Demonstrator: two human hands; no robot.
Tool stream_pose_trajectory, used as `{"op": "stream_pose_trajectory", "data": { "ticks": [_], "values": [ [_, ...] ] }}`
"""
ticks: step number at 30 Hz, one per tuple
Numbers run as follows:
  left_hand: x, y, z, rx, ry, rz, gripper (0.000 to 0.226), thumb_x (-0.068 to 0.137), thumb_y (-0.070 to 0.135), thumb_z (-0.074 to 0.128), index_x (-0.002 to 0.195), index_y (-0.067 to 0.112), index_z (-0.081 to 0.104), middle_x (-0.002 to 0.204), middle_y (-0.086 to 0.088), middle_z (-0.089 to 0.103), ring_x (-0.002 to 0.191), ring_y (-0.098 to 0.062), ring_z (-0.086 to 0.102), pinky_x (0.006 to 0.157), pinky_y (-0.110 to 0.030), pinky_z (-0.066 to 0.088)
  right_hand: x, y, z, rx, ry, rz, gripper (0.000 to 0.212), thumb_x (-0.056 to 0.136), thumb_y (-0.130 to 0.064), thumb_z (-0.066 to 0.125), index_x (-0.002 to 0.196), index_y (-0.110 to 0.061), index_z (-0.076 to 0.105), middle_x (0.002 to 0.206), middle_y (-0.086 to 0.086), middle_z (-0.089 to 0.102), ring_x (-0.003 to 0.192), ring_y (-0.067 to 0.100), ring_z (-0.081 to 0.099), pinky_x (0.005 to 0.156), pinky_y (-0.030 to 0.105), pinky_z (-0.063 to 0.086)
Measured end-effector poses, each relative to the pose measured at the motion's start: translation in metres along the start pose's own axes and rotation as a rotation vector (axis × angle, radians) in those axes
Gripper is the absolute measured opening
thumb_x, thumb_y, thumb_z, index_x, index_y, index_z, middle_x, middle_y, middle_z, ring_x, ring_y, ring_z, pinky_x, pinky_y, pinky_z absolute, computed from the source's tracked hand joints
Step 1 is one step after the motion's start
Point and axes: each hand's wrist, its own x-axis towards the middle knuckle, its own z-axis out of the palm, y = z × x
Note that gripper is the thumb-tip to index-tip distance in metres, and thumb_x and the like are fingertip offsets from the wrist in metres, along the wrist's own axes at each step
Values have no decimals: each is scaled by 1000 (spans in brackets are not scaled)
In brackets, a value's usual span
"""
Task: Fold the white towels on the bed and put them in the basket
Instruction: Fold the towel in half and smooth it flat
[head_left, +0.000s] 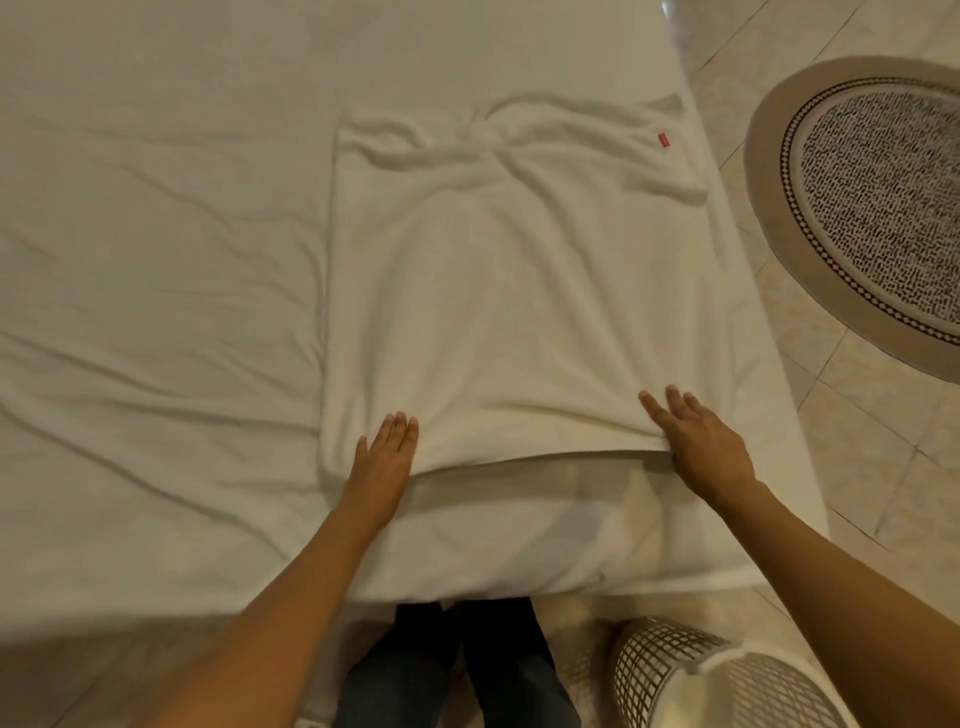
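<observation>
Two hands lie flat on one white towel (514, 312), which is spread across the near right part of the bed (156, 260). At the far left, the bed sheet is creased and bears nothing else in view. The left hand (382, 460) rests palm down on the towel's near left corner, fingers straight and together, gripping nothing. The towel's upper layer ends in a folded edge running between both hands, with a lower layer reaching on toward the bed's near edge; its far end is rumpled and carries a small red tag (662, 140). The right hand (698, 441) presses the near right corner, fingers extended and slightly spread, gripping nothing. On the tiled floor (857, 467), a wire basket (675, 670) stands below the right forearm, and a patterned oval rug (872, 208) lies farther right.
</observation>
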Motion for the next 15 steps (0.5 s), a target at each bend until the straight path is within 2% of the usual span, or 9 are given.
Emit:
{"op": "stream_pose_trajectory", "data": {
  "ticks": [4,7,9,10,11,13,15],
  "values": [
    [-35,-35,-2,40,91,74,77,83,-23,30,149,2,1,159,-17,-1,148,-28,0,118,-48,0,-37,-33,6,40,-12,-14,77,89,7,39,151,-28,9,158,8,16,142,28,25,104,36,39],
    [-61,-53,0,81,68,127,77,81,-24,27,149,1,2,158,-18,1,147,-30,2,119,-42,-4,-67,-55,18,76,-47,-15,77,89,7,40,151,-28,8,158,9,16,142,28,24,107,36,36],
    [-80,-63,9,45,61,149,78,75,-28,19,148,-2,9,156,-21,6,146,-34,8,119,-43,-1,-89,-66,25,83,-70,-8,77,89,7,40,151,-27,8,158,10,15,143,28,23,108,36,35],
    [-89,-66,18,43,70,164,79,71,-29,21,146,-4,17,154,-23,13,144,-37,16,118,-46,6,-98,-71,28,79,-92,-5,77,89,7,39,151,-26,7,158,10,14,143,28,23,109,36,33],
    [-96,-69,28,78,65,171,81,65,-32,32,142,-8,28,150,-26,25,138,-41,30,114,-52,17,-107,-74,30,73,-119,-2,77,89,7,38,151,-26,6,158,10,13,143,28,22,110,35,31],
    [-105,-72,40,89,-12,145,91,38,-33,59,126,-11,52,131,-29,53,115,-43,57,93,-59,42,-117,-77,33,63,-154,6,77,90,6,38,151,-26,4,159,10,12,144,28,20,112,35,29],
    [-102,-72,44,70,-2,129,95,21,-28,67,114,-11,62,116,-27,64,102,-40,66,78,-58,50,-117,-78,32,63,-157,23,77,90,5,39,151,-27,4,159,9,12,144,27,20,112,35,28]
  ]
}}
